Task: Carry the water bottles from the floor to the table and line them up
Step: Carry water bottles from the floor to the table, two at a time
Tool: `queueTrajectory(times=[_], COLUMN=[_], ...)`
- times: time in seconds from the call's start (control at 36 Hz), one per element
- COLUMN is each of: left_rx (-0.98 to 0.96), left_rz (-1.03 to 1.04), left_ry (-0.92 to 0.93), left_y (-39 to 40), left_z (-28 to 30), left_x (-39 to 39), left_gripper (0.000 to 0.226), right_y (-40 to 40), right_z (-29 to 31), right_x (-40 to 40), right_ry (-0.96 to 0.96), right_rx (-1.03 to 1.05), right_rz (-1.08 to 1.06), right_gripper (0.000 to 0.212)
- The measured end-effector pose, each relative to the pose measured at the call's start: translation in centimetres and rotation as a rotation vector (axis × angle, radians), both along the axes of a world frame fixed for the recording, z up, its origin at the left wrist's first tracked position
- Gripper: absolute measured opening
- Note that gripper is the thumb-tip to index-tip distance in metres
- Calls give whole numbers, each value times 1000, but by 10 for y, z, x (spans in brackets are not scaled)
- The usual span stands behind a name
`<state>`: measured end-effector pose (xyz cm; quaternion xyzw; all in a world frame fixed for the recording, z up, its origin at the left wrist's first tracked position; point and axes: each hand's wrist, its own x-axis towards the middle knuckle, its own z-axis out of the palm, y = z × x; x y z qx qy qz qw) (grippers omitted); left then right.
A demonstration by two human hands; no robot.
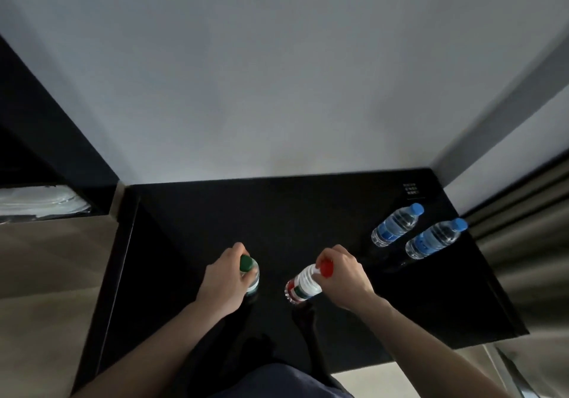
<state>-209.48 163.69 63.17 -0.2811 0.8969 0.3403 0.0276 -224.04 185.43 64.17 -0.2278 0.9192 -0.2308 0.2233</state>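
The left hand (223,277) is gripping a green-capped bottle (251,271) by its neck on the black table (277,213), while the right hand (345,274) is gripping a tilted red-capped bottle (304,283) at its top. Two blue-capped bottles (395,225) (434,239) are standing side by side near the table's right edge.
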Motion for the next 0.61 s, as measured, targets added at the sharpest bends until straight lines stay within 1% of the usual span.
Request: queueTrajectory(times=[0.17,0.28,0.61], left_rx=[-6,-20,15], left_rz=[77,93,-17], left_ry=[-30,-35,-11], left_y=[31,54,108], left_z=[-2,-3,2], left_x=[-43,-71,-133], left_gripper=[19,21,20], right_y=[21,36,86], right_z=[-3,-2,0], right_x=[-51,-85,-138], right_ry=[32,50,68], right_rx=[10,20,134], right_rz=[85,99,126], right_gripper=[17,17,23])
